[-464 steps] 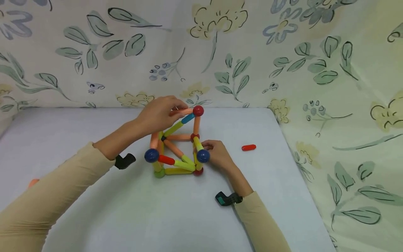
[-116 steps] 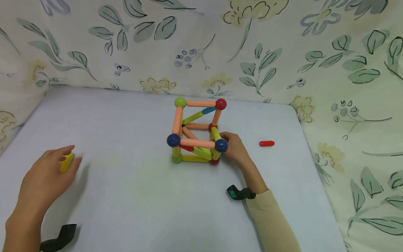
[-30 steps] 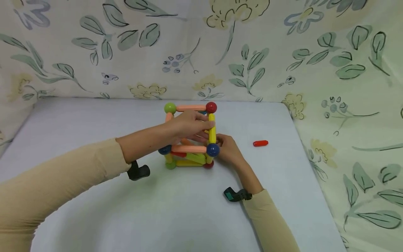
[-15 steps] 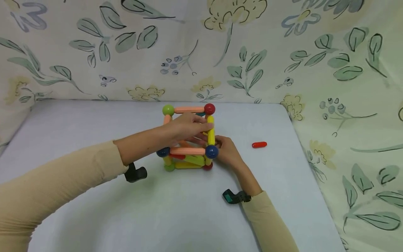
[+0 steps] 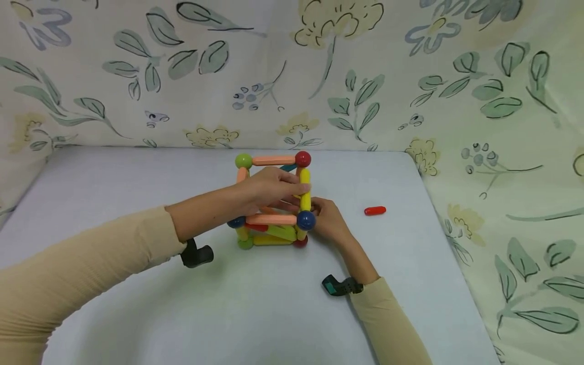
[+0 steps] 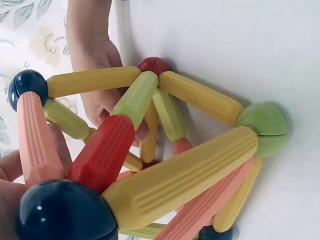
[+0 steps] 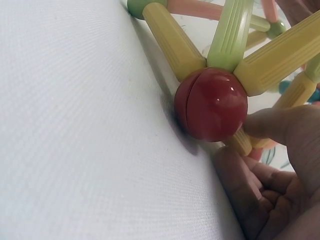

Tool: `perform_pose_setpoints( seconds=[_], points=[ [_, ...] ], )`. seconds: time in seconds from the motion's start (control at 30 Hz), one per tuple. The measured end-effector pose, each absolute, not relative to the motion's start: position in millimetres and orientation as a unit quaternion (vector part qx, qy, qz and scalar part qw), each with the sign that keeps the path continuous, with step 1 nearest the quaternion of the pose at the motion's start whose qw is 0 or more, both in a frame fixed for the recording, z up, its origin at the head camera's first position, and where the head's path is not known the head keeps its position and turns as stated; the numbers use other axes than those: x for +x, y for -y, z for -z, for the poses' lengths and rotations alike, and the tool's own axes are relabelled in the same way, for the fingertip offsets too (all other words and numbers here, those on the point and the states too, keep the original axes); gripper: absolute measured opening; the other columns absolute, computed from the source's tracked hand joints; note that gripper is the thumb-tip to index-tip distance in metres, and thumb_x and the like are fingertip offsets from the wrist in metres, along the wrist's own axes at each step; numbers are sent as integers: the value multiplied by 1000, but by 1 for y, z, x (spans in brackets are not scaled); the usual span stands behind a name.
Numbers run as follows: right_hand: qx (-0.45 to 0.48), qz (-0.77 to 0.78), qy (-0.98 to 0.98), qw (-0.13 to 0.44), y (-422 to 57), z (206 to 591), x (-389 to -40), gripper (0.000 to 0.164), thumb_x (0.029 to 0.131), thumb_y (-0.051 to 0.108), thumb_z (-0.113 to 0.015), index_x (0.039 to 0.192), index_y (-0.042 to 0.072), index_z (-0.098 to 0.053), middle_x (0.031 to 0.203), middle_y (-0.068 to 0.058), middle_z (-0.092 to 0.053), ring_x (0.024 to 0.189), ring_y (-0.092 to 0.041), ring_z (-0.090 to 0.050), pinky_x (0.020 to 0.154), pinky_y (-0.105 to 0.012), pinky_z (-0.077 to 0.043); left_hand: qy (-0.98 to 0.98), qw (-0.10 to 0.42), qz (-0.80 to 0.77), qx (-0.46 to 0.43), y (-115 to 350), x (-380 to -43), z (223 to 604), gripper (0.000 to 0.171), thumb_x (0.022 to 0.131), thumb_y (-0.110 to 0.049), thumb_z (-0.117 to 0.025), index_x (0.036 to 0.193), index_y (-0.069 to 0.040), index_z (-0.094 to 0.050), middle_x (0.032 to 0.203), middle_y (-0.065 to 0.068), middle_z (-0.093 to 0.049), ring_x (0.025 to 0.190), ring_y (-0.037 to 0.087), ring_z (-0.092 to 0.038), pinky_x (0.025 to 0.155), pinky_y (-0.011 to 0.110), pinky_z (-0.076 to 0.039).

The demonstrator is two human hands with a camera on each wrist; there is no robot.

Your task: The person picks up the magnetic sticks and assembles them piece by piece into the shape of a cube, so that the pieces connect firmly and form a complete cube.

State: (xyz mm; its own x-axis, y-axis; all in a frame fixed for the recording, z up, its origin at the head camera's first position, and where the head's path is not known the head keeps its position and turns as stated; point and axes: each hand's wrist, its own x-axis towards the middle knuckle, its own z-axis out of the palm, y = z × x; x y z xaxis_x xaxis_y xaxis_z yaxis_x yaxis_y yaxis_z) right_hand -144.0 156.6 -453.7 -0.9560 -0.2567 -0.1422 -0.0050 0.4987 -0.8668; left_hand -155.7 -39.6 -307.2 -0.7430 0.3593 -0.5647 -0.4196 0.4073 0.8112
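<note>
A cube-like frame of magnetic rods and balls stands on the white table (image 5: 269,304). My left hand (image 5: 266,186) reaches over it and pinches a yellow rod (image 5: 305,202), which spans the top right side from a red ball (image 5: 303,158) to a blue ball (image 5: 306,220). At the frame's lower right my right hand (image 5: 330,220) pinches a bottom yellow rod (image 7: 239,144) beside a red ball (image 7: 215,105). Orange rods (image 5: 271,219) form the other top sides. In the left wrist view a red rod (image 6: 104,150) meets a lime rod (image 6: 134,100) diagonally across the front face.
A loose red rod (image 5: 375,211) lies on the table to the right of the frame. Behind the table hangs a floral cloth (image 5: 191,101). Black wrist cameras (image 5: 197,253) project from both wrists, close to the table.
Since the earliest frame, orange rods and a green ball complete other top sides. The left hand brought a yellow rod from the far left to the top right side. Over the last second, almost nothing moved.
</note>
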Motion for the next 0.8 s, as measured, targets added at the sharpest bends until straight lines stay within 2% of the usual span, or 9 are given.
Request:
perform_pose_setpoints(
  seconds=[0.53,0.8],
  points=[
    [-71,493,-858,124,-153,454,-145,38,100,27,-73,127,0,-70,88,-8,-62,82,-22,-55,71,-29,-47,-749,345,-565,-23,40,-156,307,48,105,-28,-69,144,-2,-61,127,16,-70,109,29,-75,106,45,-56],
    [-75,493,-858,120,-154,455,-145,36,99,26,-73,124,0,-71,86,-8,-60,79,-21,-53,69,-30,-44,-758,350,-550,-24,40,-156,307,50,105,-32,-69,145,-4,-60,127,15,-71,113,29,-74,106,45,-56]
  ],
)
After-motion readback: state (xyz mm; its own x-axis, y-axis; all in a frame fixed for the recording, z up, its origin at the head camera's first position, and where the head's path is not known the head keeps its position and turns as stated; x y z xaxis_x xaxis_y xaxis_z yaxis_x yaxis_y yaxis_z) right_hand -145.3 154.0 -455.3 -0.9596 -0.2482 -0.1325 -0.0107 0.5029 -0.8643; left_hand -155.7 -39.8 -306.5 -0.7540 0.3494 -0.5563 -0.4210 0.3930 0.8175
